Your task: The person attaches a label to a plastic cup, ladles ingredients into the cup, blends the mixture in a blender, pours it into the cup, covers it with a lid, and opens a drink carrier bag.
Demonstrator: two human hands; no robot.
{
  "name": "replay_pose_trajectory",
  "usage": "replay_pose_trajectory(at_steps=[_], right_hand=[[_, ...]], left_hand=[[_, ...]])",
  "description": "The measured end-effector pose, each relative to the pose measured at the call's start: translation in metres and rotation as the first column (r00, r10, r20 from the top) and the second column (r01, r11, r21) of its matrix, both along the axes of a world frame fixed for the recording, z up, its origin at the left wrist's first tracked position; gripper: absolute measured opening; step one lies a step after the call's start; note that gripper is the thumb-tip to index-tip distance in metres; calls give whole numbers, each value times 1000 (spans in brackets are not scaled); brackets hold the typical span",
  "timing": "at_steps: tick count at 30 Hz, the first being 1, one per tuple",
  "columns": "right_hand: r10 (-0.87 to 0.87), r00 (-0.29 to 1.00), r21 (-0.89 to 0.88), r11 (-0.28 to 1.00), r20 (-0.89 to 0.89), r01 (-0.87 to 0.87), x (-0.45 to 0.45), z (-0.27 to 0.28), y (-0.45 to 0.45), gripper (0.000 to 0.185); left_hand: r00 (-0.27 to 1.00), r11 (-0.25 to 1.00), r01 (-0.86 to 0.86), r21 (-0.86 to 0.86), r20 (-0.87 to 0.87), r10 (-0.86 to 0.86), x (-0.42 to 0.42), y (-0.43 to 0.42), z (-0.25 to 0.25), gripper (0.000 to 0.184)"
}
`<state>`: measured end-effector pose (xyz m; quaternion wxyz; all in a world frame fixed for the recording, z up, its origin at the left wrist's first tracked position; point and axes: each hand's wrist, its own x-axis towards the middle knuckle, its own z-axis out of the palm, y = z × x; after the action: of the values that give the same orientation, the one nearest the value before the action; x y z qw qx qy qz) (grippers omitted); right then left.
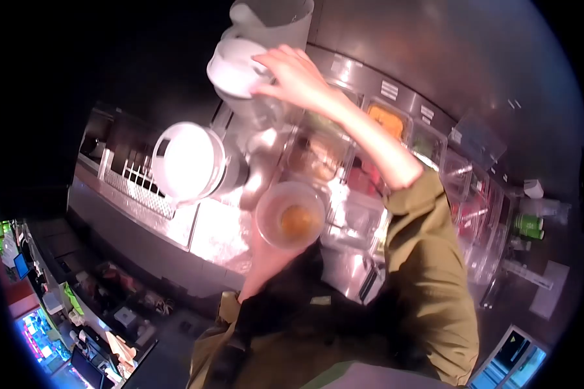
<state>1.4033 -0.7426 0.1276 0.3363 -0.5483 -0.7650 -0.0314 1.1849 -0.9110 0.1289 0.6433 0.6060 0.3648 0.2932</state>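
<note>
My left hand (261, 262) is wrapped round a translucent cup (263, 227), held with its mouth toward me. A little orange-brown content (297, 222) shows at the cup's bottom. At the far side of the counter my right hand (293, 72) grips the near edge of a white round lid (233, 68). The lid sits over a container whose lower part is blurred. Left of the cup stands a bucket with a bright white top (189, 161).
A large pale pitcher (276, 29) stands behind the white lid. Clear food tubs fill the counter to the right, one with an orange filling (388, 120). A metal drip grate (138, 189) lies to the left. Green cups (529, 225) are at the far right.
</note>
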Motion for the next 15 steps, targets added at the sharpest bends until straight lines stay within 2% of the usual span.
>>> replay_pose_trajectory(at_steps=[1, 2, 3, 4, 6, 8, 10, 11, 12, 14, 15], right_hand=[[45, 997, -17, 999, 65, -44, -11, -10, 17, 37], [83, 996, -243, 967, 39, -71, -19, -9, 28, 33], [30, 989, -310, 948, -142, -73, -29, 4, 21, 31], [-34, 951, -369, 926, -308, -86, -36, 19, 15, 29], [-85, 827, -271, 959, -556, -84, -45, 52, -21, 26], [-7, 826, -176, 978, -564, -112, -43, 70, -67, 24], [-18, 842, -413, 877, -540, -246, -36, 56, -113, 22], [-12, 905, -496, 839, -426, -222, -43, 41, -130, 21], [7, 953, -571, 799, -304, -188, -51, 19, -147, 20], [-73, 997, -718, 696, -28, 31, -74, -46, -169, 17], [-17, 997, -734, 677, 71, 64, -81, -73, -175, 17]], left_hand=[[1000, 1000, -26, 2, -11, 26, -10, -7, 3, 82], [998, 999, -53, 3, -21, 53, -20, -14, 5, 76], [995, 996, -93, 18, -36, 93, -26, -17, 16, 66], [992, 992, -123, 28, -36, 124, -32, -18, 22, 66], [991, 992, -130, 8, -10, 130, -53, -26, 22, 67], [992, 992, -128, -21, 5, 128, -76, -35, 20, 67], [992, 991, -123, -44, 11, 124, -93, -44, 17, 68], [992, 992, -120, -50, 19, 121, -98, -47, 16, 68], [992, 992, -119, -52, 31, 121, -102, -48, 17, 68], [993, 993, -108, -55, 48, 111, -106, -47, 16, 69], [993, 994, -98, -53, 59, 101, -107, -46, 15, 69]])
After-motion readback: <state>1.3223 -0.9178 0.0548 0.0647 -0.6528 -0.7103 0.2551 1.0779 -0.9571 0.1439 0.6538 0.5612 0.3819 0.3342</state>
